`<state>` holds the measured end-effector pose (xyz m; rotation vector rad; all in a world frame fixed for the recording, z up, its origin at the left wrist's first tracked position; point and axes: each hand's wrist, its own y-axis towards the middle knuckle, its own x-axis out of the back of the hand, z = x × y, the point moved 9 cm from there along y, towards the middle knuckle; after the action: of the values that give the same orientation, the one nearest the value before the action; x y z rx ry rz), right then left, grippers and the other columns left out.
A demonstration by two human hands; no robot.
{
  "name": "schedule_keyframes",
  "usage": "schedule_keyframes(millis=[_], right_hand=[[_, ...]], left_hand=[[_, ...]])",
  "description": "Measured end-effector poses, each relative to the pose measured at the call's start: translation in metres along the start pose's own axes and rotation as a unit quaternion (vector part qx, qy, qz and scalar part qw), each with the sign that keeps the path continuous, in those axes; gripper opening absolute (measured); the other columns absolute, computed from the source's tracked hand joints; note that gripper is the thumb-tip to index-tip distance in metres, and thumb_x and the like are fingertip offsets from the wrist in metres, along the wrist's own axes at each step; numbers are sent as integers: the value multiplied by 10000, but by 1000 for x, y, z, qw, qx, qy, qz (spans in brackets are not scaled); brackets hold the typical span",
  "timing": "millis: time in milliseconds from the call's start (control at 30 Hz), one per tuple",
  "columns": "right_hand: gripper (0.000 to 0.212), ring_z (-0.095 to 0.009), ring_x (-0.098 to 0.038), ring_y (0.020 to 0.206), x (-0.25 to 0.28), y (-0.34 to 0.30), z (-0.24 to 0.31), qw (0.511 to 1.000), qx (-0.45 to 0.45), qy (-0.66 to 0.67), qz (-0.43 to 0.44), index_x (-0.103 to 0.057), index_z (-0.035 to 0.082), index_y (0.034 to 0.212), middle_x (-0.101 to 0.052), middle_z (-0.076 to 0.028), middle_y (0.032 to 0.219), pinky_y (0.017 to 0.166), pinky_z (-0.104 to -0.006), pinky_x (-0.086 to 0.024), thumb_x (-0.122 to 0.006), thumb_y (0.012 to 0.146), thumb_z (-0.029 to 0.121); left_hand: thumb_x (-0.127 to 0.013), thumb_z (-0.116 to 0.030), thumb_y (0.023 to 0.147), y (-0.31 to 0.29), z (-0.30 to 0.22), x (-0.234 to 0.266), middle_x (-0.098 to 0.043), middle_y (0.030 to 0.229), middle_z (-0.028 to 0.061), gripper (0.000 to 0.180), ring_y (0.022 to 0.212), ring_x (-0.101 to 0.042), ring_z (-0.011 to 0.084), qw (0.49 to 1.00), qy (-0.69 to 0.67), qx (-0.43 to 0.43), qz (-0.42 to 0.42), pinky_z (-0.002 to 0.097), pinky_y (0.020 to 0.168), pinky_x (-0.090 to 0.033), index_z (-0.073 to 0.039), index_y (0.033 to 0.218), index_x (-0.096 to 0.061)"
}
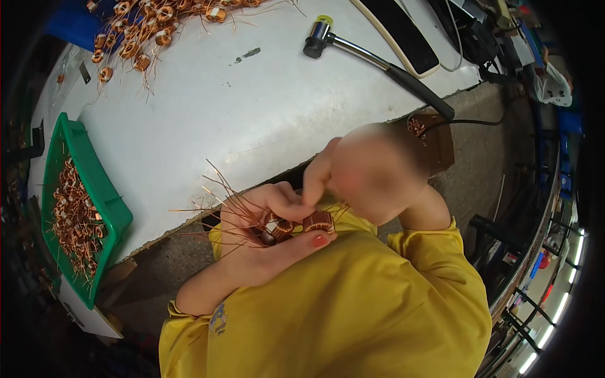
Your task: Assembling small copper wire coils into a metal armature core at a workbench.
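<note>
My left hand (261, 257) is closed around several copper-wound ring coils, its thumb with a red nail lying along them. One wire coil (319, 222) sits at the thumb tip, and another coil (277, 228) with a white band rests deeper in the palm. Long, loose copper wire ends (217, 189) fan out past the hand to the left. My right hand (320, 176) comes in from the right, its bent fingers reaching down beside the coil at the thumb tip. A blurred patch covers much of that hand, and whatever its fingertips pinch is hidden.
A green bin (113, 211) full of copper coils stands at the left on the white table (189, 132). More loose coils (142, 38) are heaped at the far left. A black-handled mallet (378, 60) lies far right, beside a dark flat object (403, 34). A brown box (444, 142) stands below the table edge.
</note>
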<state>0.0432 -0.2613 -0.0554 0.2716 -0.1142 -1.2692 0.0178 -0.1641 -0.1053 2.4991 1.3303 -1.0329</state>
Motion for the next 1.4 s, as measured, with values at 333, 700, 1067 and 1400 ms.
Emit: schedule_keyframes(millis=[333, 700, 1067, 1400], right_hand=[[291, -38, -176, 410, 150, -52, 27, 958, 80, 136, -240, -427, 63, 786, -222, 90, 449, 381, -201, -158, -291, 976, 237], [289, -34, -171, 428, 102, -38, -8, 942, 5, 104, -319, -432, 93, 727, -224, 89, 472, 408, -195, -168, -351, 954, 253], [264, -45, -219, 459, 82, -29, -22, 959, -76, 25, -271, -479, 64, 736, -297, 54, 502, 438, -190, -210, -392, 934, 215], [265, -50, -253, 468, 77, -23, -31, 956, -108, 25, -272, -491, 59, 731, -337, 42, 523, 442, -185, -229, -404, 928, 213]], left_hand=[[-604, 0, 737, -19, -14, 57, -479, 815, 82, 241, 710, -559, 219, 975, -220, -31, -3, 260, 584, -490, -55, 950, -505], [-540, 33, 798, 10, -63, 29, -529, 956, 139, 156, 783, -592, 239, 984, -167, -46, 29, 246, 536, -493, -14, 943, -510], [-569, -20, 816, 18, -67, 41, -597, 920, 134, 67, 752, -603, 170, 997, 58, -28, 50, 219, 509, -502, -10, 878, -545], [-576, -32, 815, 31, -59, 59, -621, 952, 119, 198, 804, -632, 188, 985, -67, 75, -139, 213, 509, -512, -10, 1011, -556]])
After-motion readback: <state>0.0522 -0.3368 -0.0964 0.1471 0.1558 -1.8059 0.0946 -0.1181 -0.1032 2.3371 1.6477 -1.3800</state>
